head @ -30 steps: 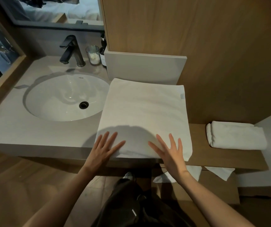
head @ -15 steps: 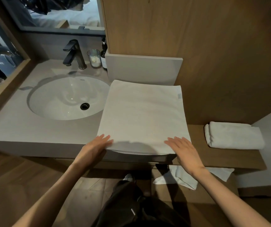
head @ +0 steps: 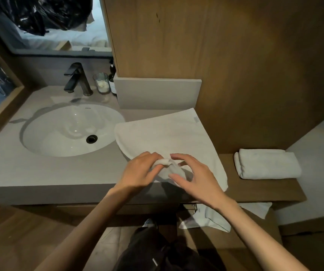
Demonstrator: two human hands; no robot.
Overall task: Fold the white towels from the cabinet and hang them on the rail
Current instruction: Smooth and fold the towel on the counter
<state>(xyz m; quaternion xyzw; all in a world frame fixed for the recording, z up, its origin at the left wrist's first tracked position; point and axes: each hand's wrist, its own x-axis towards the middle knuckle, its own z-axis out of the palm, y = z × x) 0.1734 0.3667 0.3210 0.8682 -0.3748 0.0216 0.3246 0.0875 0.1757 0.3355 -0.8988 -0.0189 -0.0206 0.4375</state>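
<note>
White terry towel point(head: 167, 133) mid-fold on grey bench point(head: 40, 173): pinched in left hand point(head: 143, 171), right hand point(head: 196, 178) spread loose; likely carry near edge far next.

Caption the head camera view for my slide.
Left hand pinches the near edge of a white towel on the vanity counter; right hand hovers alongside.

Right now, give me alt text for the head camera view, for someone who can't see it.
A left hand pinches up the near edge of a white towel on a grey counter beside a sink, right hand close by. A folded towel sits on a wooden shelf.
</note>
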